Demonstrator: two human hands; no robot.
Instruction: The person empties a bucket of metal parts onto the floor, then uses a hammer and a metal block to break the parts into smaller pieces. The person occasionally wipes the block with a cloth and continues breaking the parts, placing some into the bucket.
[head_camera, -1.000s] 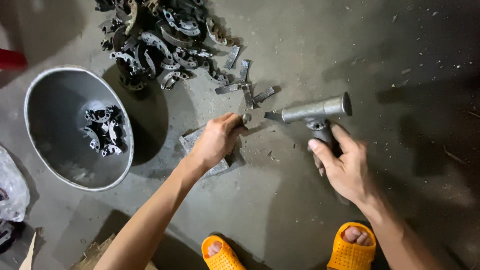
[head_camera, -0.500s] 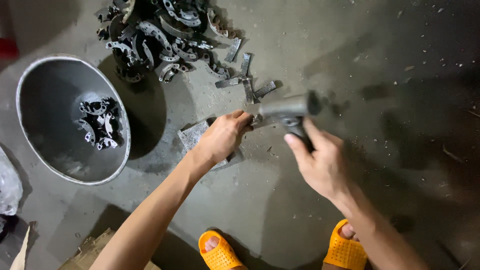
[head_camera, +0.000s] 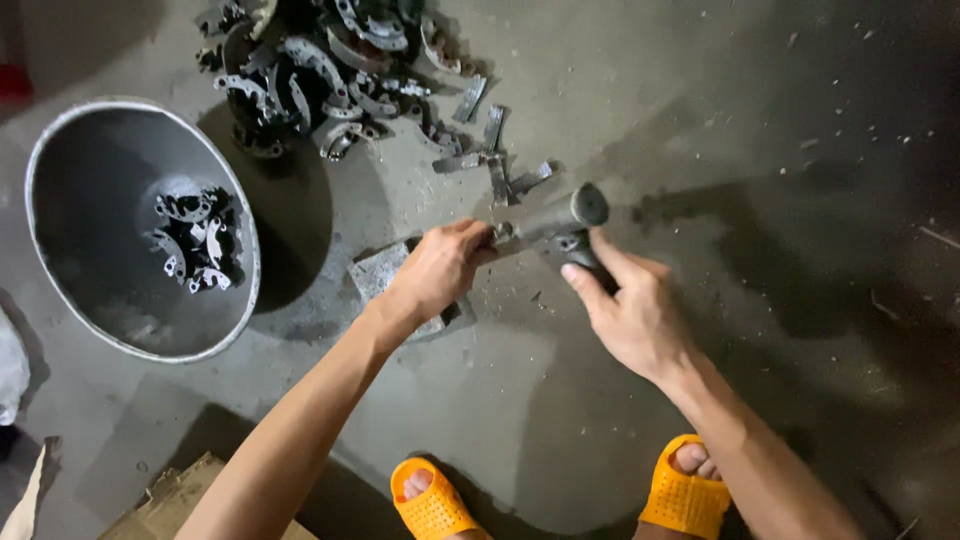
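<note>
Grey metal tool has swung in from 3 o'clock: right hand grips its handle, left hand fingers pinch a small part at the nose, over the floor slab.

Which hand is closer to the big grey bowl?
Left. The left hand is just right of the grey bowl, over a flat metal block. The right hand is farther right, holding the hammer.
</note>
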